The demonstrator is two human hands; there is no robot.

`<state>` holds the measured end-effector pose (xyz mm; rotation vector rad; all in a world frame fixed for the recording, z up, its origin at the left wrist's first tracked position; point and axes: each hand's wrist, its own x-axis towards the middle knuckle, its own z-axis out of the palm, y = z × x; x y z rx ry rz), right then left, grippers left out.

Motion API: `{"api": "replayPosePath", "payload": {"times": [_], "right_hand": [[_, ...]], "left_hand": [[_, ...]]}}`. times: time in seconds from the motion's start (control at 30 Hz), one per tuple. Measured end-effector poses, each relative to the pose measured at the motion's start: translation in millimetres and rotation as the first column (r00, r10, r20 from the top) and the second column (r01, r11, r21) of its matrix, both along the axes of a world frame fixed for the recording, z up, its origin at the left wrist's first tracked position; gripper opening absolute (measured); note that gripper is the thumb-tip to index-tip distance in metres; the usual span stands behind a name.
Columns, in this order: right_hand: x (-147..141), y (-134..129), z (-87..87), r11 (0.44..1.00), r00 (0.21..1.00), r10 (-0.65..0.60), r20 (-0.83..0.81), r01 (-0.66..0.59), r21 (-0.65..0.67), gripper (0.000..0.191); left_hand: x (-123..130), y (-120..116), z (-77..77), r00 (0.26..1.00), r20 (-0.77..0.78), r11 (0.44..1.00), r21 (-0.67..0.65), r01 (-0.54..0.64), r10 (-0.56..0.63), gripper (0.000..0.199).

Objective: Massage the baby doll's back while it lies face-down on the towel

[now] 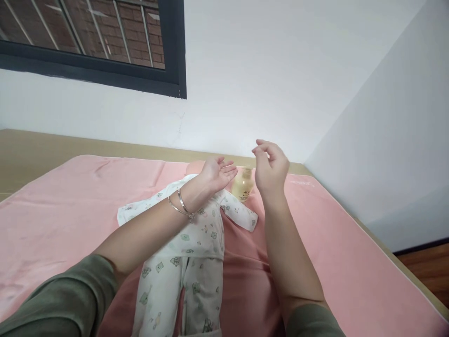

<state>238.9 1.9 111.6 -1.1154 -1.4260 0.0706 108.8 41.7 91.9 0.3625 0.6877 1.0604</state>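
Note:
My left hand (218, 174) is stretched out palm up over the chest of a baby doll, its fingers spread and holding nothing. To the right my right hand (271, 167) is raised, with loosely bent fingers and no object visible in it. The doll lies on its back in a white top (196, 231) and trousers (161, 290) printed with small green figures. Behind my left hand, only part of the doll's bare head (194, 167) shows. A yellowish bottle (242, 187) stands between my hands, beside the doll's sleeve (242, 213).
A pink mat (351, 262) covers most of the wooden table (42, 145). White walls (266, 70) rise behind and to the right. A dark-framed window (171, 56) with bars is at the upper left.

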Motion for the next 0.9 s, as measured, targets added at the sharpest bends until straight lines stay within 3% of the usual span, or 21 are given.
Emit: {"api": "replayPosePath", "payload": {"times": [0.1,0.23,0.33,0.47,0.7,0.83,0.87,0.9], "right_hand": [[-6.5,14.5,-12.1,0.986,0.960,-0.021,0.279,0.066,-0.152,0.031],[-11.6,30.4,-29.5,0.881,0.797,0.004,0.604,0.282,-0.379,0.056],[-13.2,32.1,-34.8,0.848,0.668,0.030,0.743,0.376,-0.372,0.063],[-12.1,32.7,-34.0,0.816,0.608,0.038,0.793,0.439,-0.375,0.065],[-13.9,34.6,-26.3,0.769,0.595,0.020,0.803,0.504,-0.393,0.063],[-47.2,0.2,-5.3,0.626,0.693,-0.029,0.721,0.575,-0.527,0.068],[-60.8,-13.8,-0.2,0.663,0.736,-0.022,0.677,0.517,-0.541,0.070],[-75.8,-29.2,3.8,0.734,0.791,0.019,0.611,0.404,-0.546,0.070]], "left_hand": [[2.6,0.1,4.6,0.997,0.067,1.000,-0.014,0.025,-0.024,0.047],[5.9,1.5,6.9,0.984,0.171,0.998,-0.014,0.061,-0.058,0.048],[2.3,1.5,3.5,0.977,0.195,0.994,-0.040,0.097,-0.088,0.050],[-20.2,-9.1,-0.9,0.991,0.121,0.989,-0.127,0.075,-0.060,0.052],[-84.3,-58.6,11.2,0.991,0.093,0.988,-0.108,0.108,-0.098,0.055],[-104.2,-98.1,28.1,0.989,0.007,0.987,-0.068,0.146,-0.146,0.056],[-108.1,-109.6,32.4,0.985,-0.020,0.983,-0.058,0.173,-0.174,0.055],[-112.5,-121.4,36.5,0.978,-0.032,0.978,-0.036,0.206,-0.207,0.054]]}}
